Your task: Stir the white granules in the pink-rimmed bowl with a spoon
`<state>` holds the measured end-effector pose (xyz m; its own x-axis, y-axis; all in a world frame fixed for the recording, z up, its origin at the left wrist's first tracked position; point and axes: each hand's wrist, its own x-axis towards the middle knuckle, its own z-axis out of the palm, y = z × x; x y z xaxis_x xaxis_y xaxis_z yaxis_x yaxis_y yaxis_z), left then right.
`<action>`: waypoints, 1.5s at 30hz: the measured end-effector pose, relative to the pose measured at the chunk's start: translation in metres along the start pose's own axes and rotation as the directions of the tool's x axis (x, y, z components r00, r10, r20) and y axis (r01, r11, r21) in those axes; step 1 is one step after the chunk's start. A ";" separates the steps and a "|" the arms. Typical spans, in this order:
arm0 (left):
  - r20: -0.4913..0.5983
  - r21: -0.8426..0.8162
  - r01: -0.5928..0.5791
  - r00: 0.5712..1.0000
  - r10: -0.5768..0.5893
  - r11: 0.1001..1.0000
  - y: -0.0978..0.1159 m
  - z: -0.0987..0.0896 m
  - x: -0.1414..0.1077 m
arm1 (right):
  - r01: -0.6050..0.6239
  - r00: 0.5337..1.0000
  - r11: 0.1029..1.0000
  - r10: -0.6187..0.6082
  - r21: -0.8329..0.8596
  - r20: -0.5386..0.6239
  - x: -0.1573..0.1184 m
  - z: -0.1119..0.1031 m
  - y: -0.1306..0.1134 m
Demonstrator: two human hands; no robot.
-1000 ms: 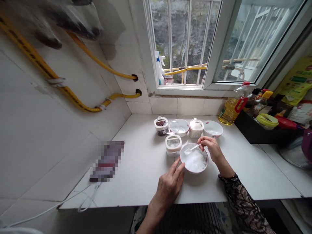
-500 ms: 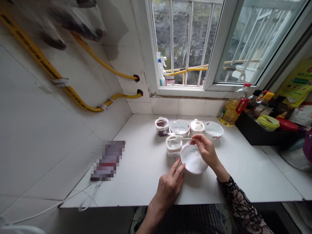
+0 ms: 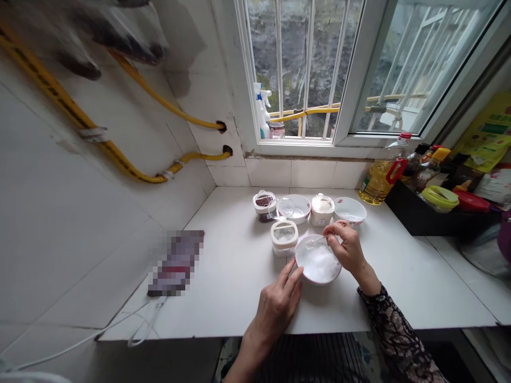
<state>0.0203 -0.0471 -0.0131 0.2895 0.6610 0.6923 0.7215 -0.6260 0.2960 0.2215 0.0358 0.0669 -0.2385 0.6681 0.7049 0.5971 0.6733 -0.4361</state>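
Note:
A small white spoon [image 3: 313, 242] is pinched in the fingers of my right hand [image 3: 348, 248], its head down in the bowl. The white bowl [image 3: 300, 274] has a pink rim and holds a white, grainy substance. At its near left edge my left hand [image 3: 278, 306] grips the rim with its fingers. Beside the bowl on the left stands a square clear jar [image 3: 284, 247] with a cream collar, its top open and pale contents inside.
Behind are a jar of dark reddish bits [image 3: 264, 213], a white bowl [image 3: 301, 215], a jar of pale contents [image 3: 321, 215] and another bowl [image 3: 351, 213]. An oil bottle [image 3: 375, 183] and a black condiment box [image 3: 411, 215] stand right. A blurred object [image 3: 178, 266] with a cable lies left.
My right hand has brought the spoon from above the open jar rightward and down into the bowl. My left hand stays at the bowl's rim.

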 end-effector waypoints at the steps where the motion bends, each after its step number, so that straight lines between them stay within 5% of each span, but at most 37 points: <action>1: 0.002 0.001 0.002 1.000 -0.002 1.000 0.000 0.000 0.000 | 0.015 0.999 0.999 -0.014 -0.037 0.042 -0.001 0.001 0.002; 8: 0.018 0.004 0.005 1.000 -0.005 1.000 -0.001 0.002 -0.002 | 0.047 0.952 0.999 -0.041 -0.015 0.303 -0.004 0.014 0.002; 16: 0.025 -0.009 0.014 1.000 -0.014 1.000 -0.001 0.001 -0.002 | -0.226 0.927 0.957 0.154 0.182 0.341 -0.003 0.010 -0.002; 23: 0.017 -0.007 0.008 1.000 -0.007 1.000 0.000 0.001 -0.001 | -0.626 0.780 0.628 0.507 0.462 0.367 0.003 0.004 0.003; 28: 0.009 -0.001 0.005 1.000 -0.005 1.000 0.000 0.000 0.000 | -0.658 0.744 0.516 0.559 0.548 0.367 0.007 0.001 0.004; 45: 0.000 0.009 0.002 1.000 -0.002 1.000 -0.001 0.003 -0.002 | -0.652 0.742 0.503 0.576 0.567 0.343 0.008 -0.002 0.002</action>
<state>0.0205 -0.0466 -0.0168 0.2883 0.6625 0.6913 0.7275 -0.6210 0.2917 0.2220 0.0420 0.0727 -0.0958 0.9922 0.0800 0.0215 0.0824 -0.9964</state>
